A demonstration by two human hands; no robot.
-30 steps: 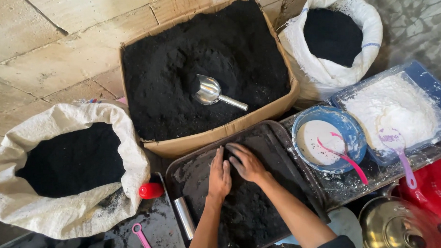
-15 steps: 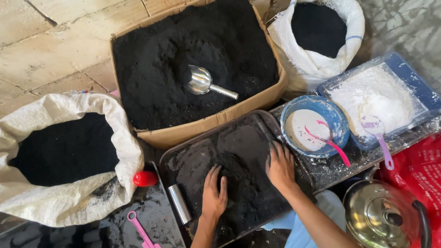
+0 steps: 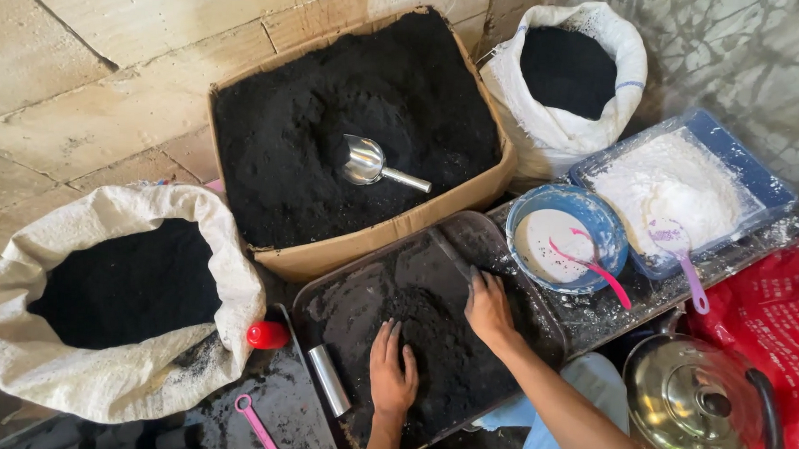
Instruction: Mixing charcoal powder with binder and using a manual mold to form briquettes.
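Observation:
A dark metal tray holds a heap of black powder. My left hand lies flat on the powder near the tray's front, fingers spread. Farther back and to the right, my right hand presses palm down into the powder, fingers pointing at the tray's far rim. Neither hand holds anything.
A cardboard box of black powder with a metal scoop stands behind the tray. White sacks of black powder sit left and back right. A blue bowl, a blue tray of white powder, a metal kettle.
Both hands slid back toward me across the powder and moved apart; the right hand ended up to the right, near the tray's side.

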